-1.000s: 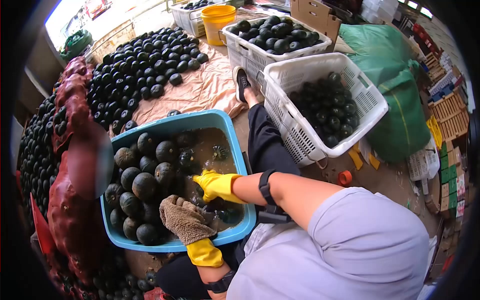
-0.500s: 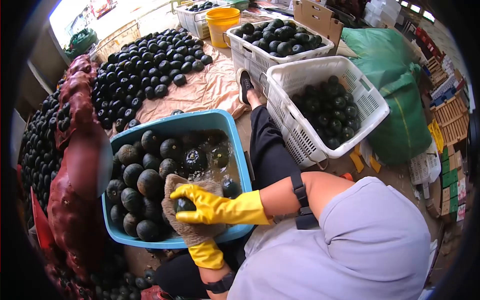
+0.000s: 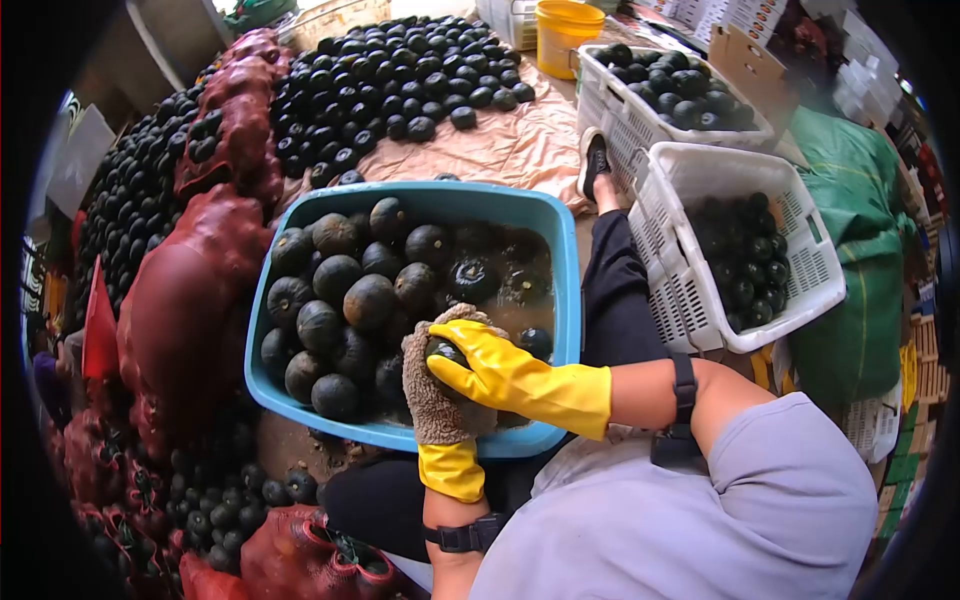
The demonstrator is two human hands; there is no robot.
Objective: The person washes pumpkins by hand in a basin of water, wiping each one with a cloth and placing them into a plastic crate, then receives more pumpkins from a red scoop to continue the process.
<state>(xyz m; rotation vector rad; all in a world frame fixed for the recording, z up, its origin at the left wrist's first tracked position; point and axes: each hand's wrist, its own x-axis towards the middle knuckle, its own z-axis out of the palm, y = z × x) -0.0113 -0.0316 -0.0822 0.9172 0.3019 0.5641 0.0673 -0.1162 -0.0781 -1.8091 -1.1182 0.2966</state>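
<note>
A small dark green pumpkin (image 3: 446, 352) is held between my two hands above the near side of a blue tub (image 3: 570, 300). My right hand (image 3: 495, 365), in a yellow rubber glove, curls its fingers over the pumpkin. A brown terry cloth (image 3: 430, 405) covers my left hand (image 3: 450, 462) and wraps the pumpkin from the left and below; only the yellow cuff of that glove shows. Many wet pumpkins (image 3: 369, 302) are piled in the tub's left side. Several others sit in murky water (image 3: 525, 312) at the right.
White crates (image 3: 735, 335) with pumpkins stand to the right, beside a green sack (image 3: 850, 330). A yellow bucket (image 3: 566, 40) is behind. Pumpkins (image 3: 420, 85) cover a pinkish sheet (image 3: 500, 150). Red mesh sacks (image 3: 190, 310) line the left.
The view has swung left and down, so the scene sits further right. Both hands still hold the pumpkin in the cloth, which now appears turned more upright.
</note>
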